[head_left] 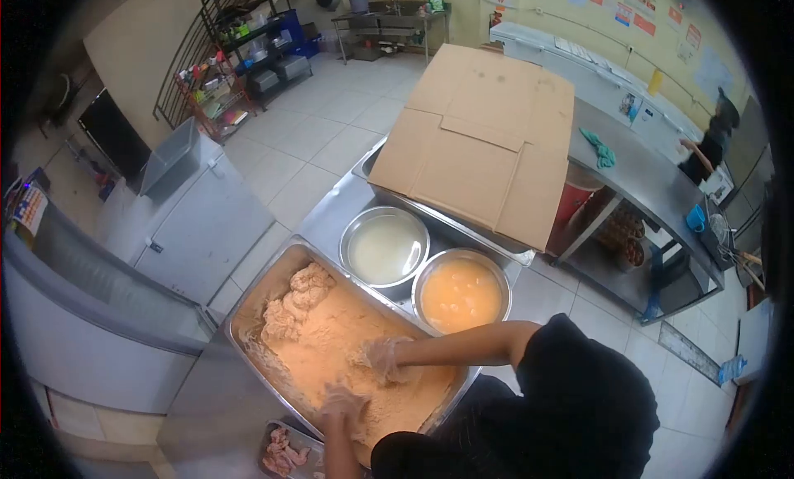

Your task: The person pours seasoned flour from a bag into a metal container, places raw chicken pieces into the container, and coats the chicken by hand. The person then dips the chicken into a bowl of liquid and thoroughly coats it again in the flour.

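Observation:
A large metal tub (248,356) holds orange-tinted breading flour (347,322). My right hand (385,359), in a clear plastic glove, presses into the flour near the tub's middle; its fingertips are buried, and I cannot make out whether they grip anything. Closer to the front edge, my left hand (343,404), gloved the same way, lies in the flour with its fingers apart, partly dusted over. Lumpy breaded pieces (302,295) are heaped at the tub's far left end.
Beyond the tub stand a bowl of cloudy pale liquid (385,246) and a bowl of orange liquid (461,294). Cardboard (480,140) covers a metal container behind them. A small tray of raw meat (285,454) sits front left. Another person (711,148) is at far right.

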{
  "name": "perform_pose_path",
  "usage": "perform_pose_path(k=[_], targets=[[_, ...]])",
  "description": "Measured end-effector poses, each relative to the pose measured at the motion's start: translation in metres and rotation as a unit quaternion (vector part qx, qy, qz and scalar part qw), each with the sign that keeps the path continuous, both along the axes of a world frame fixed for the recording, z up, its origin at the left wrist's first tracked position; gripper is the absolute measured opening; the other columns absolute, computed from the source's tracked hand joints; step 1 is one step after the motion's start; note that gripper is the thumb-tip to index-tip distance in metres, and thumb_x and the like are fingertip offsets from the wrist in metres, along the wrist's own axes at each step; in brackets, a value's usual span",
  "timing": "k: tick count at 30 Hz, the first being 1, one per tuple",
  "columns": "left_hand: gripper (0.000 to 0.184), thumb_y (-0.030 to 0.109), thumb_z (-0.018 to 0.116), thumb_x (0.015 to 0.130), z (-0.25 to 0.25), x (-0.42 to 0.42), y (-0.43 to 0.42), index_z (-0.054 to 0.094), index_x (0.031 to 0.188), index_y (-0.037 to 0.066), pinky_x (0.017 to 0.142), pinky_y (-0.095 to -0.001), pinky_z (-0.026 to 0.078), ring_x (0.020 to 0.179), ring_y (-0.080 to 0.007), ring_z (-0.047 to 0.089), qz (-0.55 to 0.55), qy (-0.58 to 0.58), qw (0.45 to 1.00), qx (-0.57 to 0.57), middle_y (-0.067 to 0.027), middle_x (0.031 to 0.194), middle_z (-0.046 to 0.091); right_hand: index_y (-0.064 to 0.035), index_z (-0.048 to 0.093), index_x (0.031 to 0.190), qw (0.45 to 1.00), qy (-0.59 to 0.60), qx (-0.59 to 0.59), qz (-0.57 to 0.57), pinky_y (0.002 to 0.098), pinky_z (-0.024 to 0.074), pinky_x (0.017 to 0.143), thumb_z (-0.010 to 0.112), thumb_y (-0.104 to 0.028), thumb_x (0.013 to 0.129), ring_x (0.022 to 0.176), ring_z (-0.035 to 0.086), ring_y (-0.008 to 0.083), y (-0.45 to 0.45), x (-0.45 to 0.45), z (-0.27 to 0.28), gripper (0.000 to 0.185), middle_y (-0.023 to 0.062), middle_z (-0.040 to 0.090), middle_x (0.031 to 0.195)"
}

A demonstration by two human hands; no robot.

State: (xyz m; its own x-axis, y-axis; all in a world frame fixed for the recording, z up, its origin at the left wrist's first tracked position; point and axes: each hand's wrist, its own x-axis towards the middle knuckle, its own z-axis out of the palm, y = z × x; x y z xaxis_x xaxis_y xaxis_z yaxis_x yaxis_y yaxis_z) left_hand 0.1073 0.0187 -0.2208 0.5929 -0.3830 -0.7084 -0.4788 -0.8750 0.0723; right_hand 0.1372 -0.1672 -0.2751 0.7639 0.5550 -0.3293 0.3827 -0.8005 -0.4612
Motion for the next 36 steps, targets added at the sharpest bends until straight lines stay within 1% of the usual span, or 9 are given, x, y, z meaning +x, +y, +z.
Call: perform_pose_path(k=[4, 10, 11, 14, 17, 21, 27, 34, 36], targets=[[0.037, 0.04, 0.054, 0.082, -0.025, 0.012, -0.002, 0.065, 0.094, 0.007, 0.101, -0.0423, 0.027, 0.108, -0.0261, 0.055, -0.022, -0.046, 0.998, 0.043, -0.0164, 0.105, 0.063, -0.0054, 0.066, 0.087, 0.986, -0.14, 0.01, -0.091, 0.0379, 0.0513, 0.054, 0.063, -0.021, 0.074, 0.068, 0.064, 0.0273, 0.049, -0.007, -0.092, 0.021, 0.0123, 0.064, 0.069], [0.029, 0.033, 0.065, 0.075, 0.014, 0.012, -0.012, 0.066, 0.071, 0.004, 0.071, -0.0355, 0.051, 0.08, -0.0266, 0.065, 0.146, -0.162, 0.976, 0.003, -0.0121, 0.079, 0.067, -0.0057, 0.067, 0.089, 0.995, -0.073, -0.067, -0.016, 0.0401, 0.0518, 0.057, 0.065, -0.021, 0.073, 0.074, 0.064, 0.0295, 0.029, 0.013, 0.019, 0.023, 0.0142, 0.065, 0.076], [0.029, 0.033, 0.063, 0.077, -0.05, 0.034, 0.025, 0.066, 0.071, 0.004, 0.061, -0.0358, 0.052, 0.072, -0.0284, 0.066, 0.174, -0.141, 0.972, -0.076, -0.014, 0.075, 0.066, -0.0057, 0.067, 0.09, 0.994, -0.071, -0.084, 0.006, 0.0404, 0.0519, 0.058, 0.065, -0.021, 0.072, 0.075, 0.064, 0.0299, 0.021, 0.006, 0.047, 0.023, 0.0145, 0.065, 0.077], [0.03, 0.032, 0.06, 0.081, 0.008, 0.012, 0.027, 0.068, 0.077, 0.004, 0.066, -0.0349, 0.053, 0.08, -0.0253, 0.066, -0.034, -0.197, 0.978, 0.061, -0.0154, 0.081, 0.067, -0.006, 0.068, 0.087, 0.994, -0.078, -0.08, 0.018, 0.0435, 0.0518, 0.06, 0.061, -0.023, 0.076, 0.078, 0.064, 0.0301, 0.004, -0.012, 0.088, 0.021, 0.015, 0.066, 0.081], [0.029, 0.03, 0.054, 0.085, -0.079, 0.013, 0.099, 0.068, 0.086, 0.004, 0.069, -0.0355, 0.052, 0.081, -0.0257, 0.066, -0.363, -0.345, 0.863, 0.056, -0.0153, 0.087, 0.067, -0.0079, 0.07, 0.086, 0.997, -0.033, -0.064, -0.001, 0.0432, 0.0516, 0.064, 0.059, -0.023, 0.079, 0.085, 0.064, 0.0249, 0.009, -0.015, 0.027, 0.02, 0.0114, 0.066, 0.091], [0.031, 0.03, 0.051, 0.086, -0.018, -0.052, -0.007, 0.068, 0.09, 0.005, 0.071, -0.0365, 0.052, 0.083, -0.026, 0.066, -0.18, -0.14, 0.971, 0.076, -0.0155, 0.09, 0.066, -0.006, 0.069, 0.079, 0.956, -0.163, 0.107, -0.22, 0.0432, 0.0488, 0.057, 0.044, -0.037, 0.088, 0.067, 0.063, 0.0235, 0.035, -0.056, -0.169, 0.041, 0.0082, 0.066, 0.074], [0.034, 0.032, 0.047, 0.087, -0.014, -0.036, -0.031, 0.066, 0.096, 0.005, 0.075, -0.0379, 0.051, 0.086, -0.0266, 0.065, -0.184, -0.073, 0.976, 0.087, -0.0158, 0.094, 0.065, -0.0073, 0.067, 0.083, 0.981, -0.01, 0.062, -0.181, 0.0431, 0.0487, 0.056, 0.047, -0.035, 0.087, 0.069, 0.063, 0.0258, 0.031, -0.02, -0.03, 0.034, 0.0097, 0.066, 0.08], [0.044, 0.045, 0.05, 0.084, 0.049, -0.048, -0.024, 0.065, 0.106, 0.011, 0.081, -0.0377, 0.049, 0.096, -0.0255, 0.062, -0.134, -0.052, 0.984, 0.103, -0.0147, 0.103, 0.064, -0.0085, 0.07, 0.074, 0.966, -0.243, 0.019, 0.085, 0.0388, 0.0512, 0.057, 0.056, -0.021, 0.078, 0.071, 0.065, 0.0262, -0.007, -0.029, 0.028, 0.019, 0.0111, 0.068, 0.08], [0.057, 0.052, 0.036, 0.088, 0.097, -0.075, -0.048, 0.056, 0.119, 0.009, 0.104, -0.0537, 0.025, 0.129, -0.0286, 0.035, 0.035, -0.095, 0.994, -0.034, -0.0153, 0.131, 0.048, -0.0085, 0.07, 0.077, 0.998, -0.036, -0.023, 0.037, 0.0401, 0.051, 0.058, 0.056, -0.023, 0.079, 0.072, 0.065, 0.0275, -0.015, -0.038, 0.023, 0.02, 0.0109, 0.068, 0.08]])
